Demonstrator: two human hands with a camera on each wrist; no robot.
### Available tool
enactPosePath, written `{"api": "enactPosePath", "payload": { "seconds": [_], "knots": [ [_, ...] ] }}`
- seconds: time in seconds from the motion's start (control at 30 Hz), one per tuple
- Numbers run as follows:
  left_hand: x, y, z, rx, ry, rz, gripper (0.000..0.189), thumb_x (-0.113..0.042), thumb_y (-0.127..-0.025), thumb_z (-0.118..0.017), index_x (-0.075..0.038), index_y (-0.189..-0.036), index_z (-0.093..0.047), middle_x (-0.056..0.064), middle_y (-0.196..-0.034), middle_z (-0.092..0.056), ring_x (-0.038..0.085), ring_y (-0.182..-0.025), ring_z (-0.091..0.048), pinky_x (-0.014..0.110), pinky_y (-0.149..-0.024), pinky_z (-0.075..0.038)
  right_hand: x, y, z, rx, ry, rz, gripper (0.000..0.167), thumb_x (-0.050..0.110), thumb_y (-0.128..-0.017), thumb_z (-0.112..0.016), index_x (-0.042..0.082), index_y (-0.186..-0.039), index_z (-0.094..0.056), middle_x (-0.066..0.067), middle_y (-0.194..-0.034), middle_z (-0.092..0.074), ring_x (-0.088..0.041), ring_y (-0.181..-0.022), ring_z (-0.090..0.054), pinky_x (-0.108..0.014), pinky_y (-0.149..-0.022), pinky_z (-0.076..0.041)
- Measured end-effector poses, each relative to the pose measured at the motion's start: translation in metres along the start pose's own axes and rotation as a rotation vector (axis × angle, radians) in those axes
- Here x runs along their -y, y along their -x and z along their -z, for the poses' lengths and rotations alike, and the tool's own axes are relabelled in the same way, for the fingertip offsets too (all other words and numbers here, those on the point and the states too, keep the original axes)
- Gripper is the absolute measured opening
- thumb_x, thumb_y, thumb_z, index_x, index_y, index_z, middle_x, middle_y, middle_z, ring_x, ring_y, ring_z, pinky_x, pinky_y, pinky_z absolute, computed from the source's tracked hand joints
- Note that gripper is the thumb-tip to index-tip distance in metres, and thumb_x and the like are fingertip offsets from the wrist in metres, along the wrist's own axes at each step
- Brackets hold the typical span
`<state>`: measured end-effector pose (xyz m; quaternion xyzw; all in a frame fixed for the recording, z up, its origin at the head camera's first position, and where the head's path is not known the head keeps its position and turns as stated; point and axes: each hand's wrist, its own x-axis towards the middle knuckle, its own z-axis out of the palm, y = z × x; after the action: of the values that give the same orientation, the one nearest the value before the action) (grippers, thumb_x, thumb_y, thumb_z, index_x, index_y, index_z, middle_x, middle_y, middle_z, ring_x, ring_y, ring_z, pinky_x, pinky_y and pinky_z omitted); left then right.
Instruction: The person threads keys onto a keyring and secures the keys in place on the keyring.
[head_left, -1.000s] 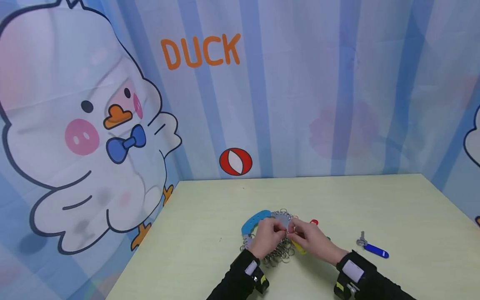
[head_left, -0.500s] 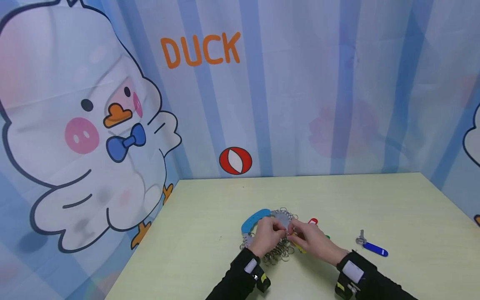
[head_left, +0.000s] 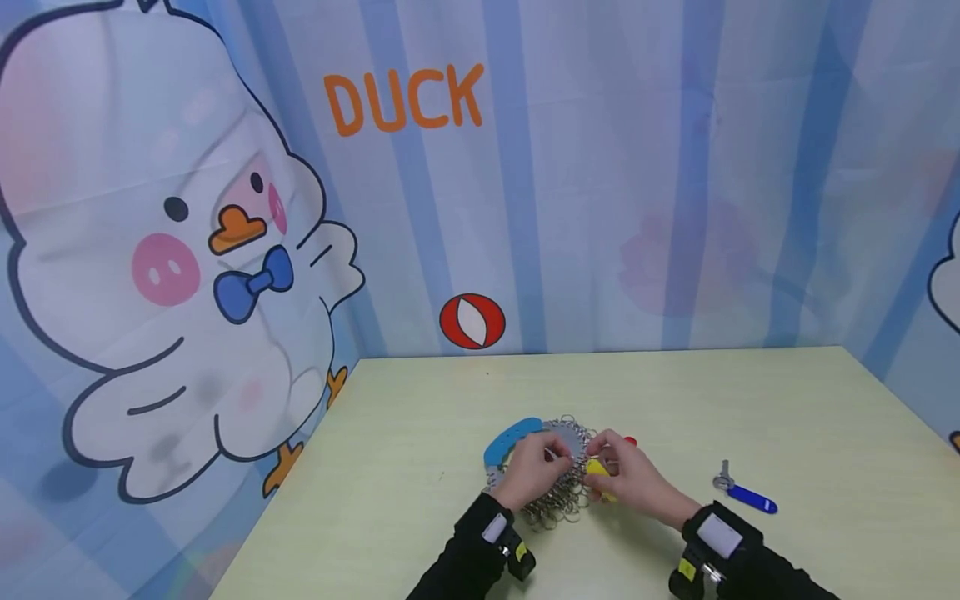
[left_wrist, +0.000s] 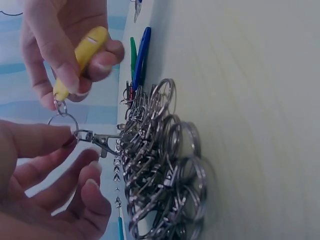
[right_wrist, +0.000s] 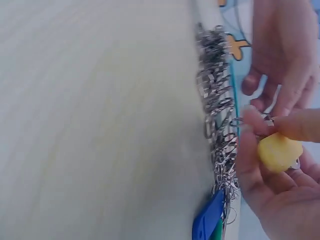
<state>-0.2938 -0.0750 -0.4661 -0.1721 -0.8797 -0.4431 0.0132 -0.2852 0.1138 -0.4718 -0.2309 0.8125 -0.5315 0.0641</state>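
Note:
My left hand (head_left: 536, 473) pinches a split key ring between thumb and forefinger in the left wrist view. A metal swivel clasp (left_wrist: 102, 141) hangs from that ring and reaches to a heap of metal key rings (left_wrist: 165, 170). My right hand (head_left: 626, 479) holds a yellow key tag (left_wrist: 86, 55) between thumb and fingers. The tag's small ring (left_wrist: 60, 107) meets the key ring at my left fingertips. Both hands are over a round grey holder (head_left: 567, 437) edged with clasps and rings, which has a blue curved piece (head_left: 510, 442) on its left side.
A key with a blue tag (head_left: 752, 499) lies apart on the table (head_left: 825, 417) to the right. Beside the ring heap are another blue tag (left_wrist: 142, 57) and a green tag (left_wrist: 133, 60). A red tag (head_left: 631, 440) shows behind my right hand. A printed curtain (head_left: 585, 167) stands behind the table.
My right hand has drawn slightly right, away from the left fingertips, and the yellow tag now shows more in its fingers. My left hand has stayed nearly in place.

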Motion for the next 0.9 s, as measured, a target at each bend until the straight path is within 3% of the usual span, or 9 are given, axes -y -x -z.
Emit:
{"api": "enactPosePath", "payload": {
  "seconds": [0.13,0.33,0.53,0.67,0.9],
  "knots": [
    [0.001,0.001,0.0,0.092,-0.005,-0.025,0.006,-0.013,-0.091,-0.065,-0.009,-0.092,-0.069,0.001,-0.09,-0.064,0.004,-0.076,-0.053,0.019,-0.066,-0.045,0.001,0.0,0.006,-0.037,-0.073,-0.081,0.038,0.006,-0.09,-0.065,-0.006,-0.119,-0.044,-0.021,-0.089,-0.066,-0.019,-0.067,-0.063,-0.03,-0.06,-0.053],
    [0.001,0.001,0.0,0.202,-0.015,-0.06,0.023,-0.003,-0.083,-0.072,-0.008,-0.105,-0.067,0.008,-0.097,-0.067,0.005,-0.078,-0.056,0.018,-0.066,-0.046,0.001,0.0,0.014,-0.097,-0.096,-0.142,0.032,0.02,-0.091,-0.066,-0.003,-0.11,-0.056,-0.018,-0.088,-0.072,-0.017,-0.064,-0.064,-0.029,-0.058,-0.052],
    [0.003,-0.001,-0.001,0.143,-0.064,-0.081,0.019,-0.002,-0.085,-0.069,-0.007,-0.104,-0.068,0.006,-0.09,-0.067,0.003,-0.072,-0.052,0.016,-0.063,-0.043,0.003,0.0,0.018,-0.133,-0.108,-0.164,0.032,0.025,-0.094,-0.062,-0.004,-0.109,-0.06,-0.018,-0.083,-0.072,-0.013,-0.056,-0.062,-0.029,-0.053,-0.052],
    [0.004,-0.003,-0.002,0.105,-0.031,-0.067,0.016,-0.003,-0.087,-0.068,-0.006,-0.102,-0.067,0.003,-0.086,-0.065,0.004,-0.071,-0.051,0.017,-0.061,-0.042,0.002,-0.002,0.019,-0.164,-0.142,-0.192,0.032,0.025,-0.096,-0.059,-0.005,-0.109,-0.056,-0.015,-0.075,-0.071,-0.014,-0.052,-0.062,-0.029,-0.051,-0.052],
    [0.004,-0.004,-0.002,0.093,0.005,-0.063,0.018,-0.002,-0.086,-0.069,-0.004,-0.103,-0.066,0.001,-0.084,-0.063,0.003,-0.069,-0.05,0.017,-0.061,-0.042,-0.004,-0.004,0.022,-0.148,-0.18,-0.223,0.03,0.022,-0.099,-0.053,-0.005,-0.112,-0.048,-0.008,-0.07,-0.07,-0.013,-0.05,-0.061,-0.027,-0.049,-0.05]
  ]
}}
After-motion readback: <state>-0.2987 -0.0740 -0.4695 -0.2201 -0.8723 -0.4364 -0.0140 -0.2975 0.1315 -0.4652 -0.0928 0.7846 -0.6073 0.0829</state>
